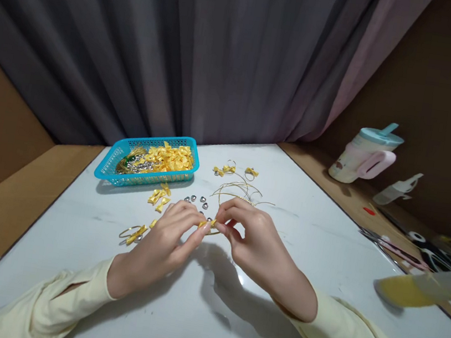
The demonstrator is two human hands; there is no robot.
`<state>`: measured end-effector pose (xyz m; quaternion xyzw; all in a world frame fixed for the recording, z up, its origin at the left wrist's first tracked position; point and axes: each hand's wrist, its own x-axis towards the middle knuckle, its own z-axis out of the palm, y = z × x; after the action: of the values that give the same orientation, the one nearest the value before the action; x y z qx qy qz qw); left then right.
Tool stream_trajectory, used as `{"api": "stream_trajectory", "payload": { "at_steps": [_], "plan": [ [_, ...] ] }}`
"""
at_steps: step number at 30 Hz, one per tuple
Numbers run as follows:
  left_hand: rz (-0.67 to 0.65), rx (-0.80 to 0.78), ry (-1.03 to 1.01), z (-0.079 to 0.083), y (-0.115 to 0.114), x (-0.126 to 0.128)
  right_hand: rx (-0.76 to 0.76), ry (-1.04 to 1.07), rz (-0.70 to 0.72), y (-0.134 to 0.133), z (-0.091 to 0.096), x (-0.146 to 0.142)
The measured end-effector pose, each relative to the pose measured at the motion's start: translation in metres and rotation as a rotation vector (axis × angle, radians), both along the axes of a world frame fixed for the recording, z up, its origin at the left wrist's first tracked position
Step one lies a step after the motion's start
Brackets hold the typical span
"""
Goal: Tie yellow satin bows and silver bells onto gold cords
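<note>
Between my two hands is a small yellow ribbon bow (pixel 207 223) with a silvery bead at its middle. My left hand (pixel 169 236) pinches its left end between thumb and fingers. My right hand (pixel 255 240) is closed in a pinch at its right end. A gold cord (pixel 213 233) curves just below the bow, partly hidden by the fingers. Several silver heart-shaped beads (pixel 203 205) lie just beyond my fingertips. Loose yellow bows (pixel 158 196) lie beyond my left hand, and a bow on a gold loop (pixel 135 234) rests beside it.
A blue basket (pixel 103 171) holds yellow bows, silver beads and gold cord. Gold cords (pixel 239 189) and looped bows (pixel 252 173) lie on the white tabletop (pixel 307 214). At the right are a bottle of yellow liquid (pixel 405 292), scissors (pixel 394 250) and a lidded cup (pixel 353 156).
</note>
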<state>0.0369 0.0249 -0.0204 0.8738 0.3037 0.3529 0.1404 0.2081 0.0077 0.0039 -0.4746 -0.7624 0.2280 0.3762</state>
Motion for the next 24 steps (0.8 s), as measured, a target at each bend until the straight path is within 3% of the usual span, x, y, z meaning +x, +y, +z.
{"api": "stream_trajectory", "payload": {
  "at_steps": [18,24],
  "plan": [
    [0.031,0.038,-0.020,-0.0029,0.0026,-0.0014,-0.064,0.072,-0.027,-0.0016,0.0030,-0.0034],
    [0.068,0.044,-0.096,-0.0035,0.0041,0.0003,0.120,0.098,-0.106,-0.0088,-0.0009,-0.0049]
  ]
}}
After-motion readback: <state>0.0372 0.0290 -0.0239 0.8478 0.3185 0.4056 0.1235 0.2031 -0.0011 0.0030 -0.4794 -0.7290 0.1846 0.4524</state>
